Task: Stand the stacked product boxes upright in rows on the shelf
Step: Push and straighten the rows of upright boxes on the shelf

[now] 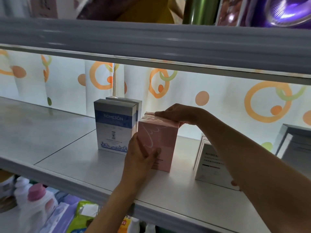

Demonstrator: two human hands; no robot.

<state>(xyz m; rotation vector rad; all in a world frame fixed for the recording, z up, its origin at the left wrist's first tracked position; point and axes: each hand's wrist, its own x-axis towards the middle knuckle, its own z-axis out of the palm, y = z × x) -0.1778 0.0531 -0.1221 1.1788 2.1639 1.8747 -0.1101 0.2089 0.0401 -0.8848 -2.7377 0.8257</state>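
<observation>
On the shelf, beside the blue boxes, I am gripping the upright pink box, left hand low, right hand pressing its top; best squaring it gently.

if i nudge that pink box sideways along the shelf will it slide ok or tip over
The tall pink cardboard box stands upright on a narrow base, so a high push would probably tip it; push low. Its glossy film wrap and the smooth white shelf suggest easy sliding. It looks stiff; the left hand and right hand show no denting.
</observation>
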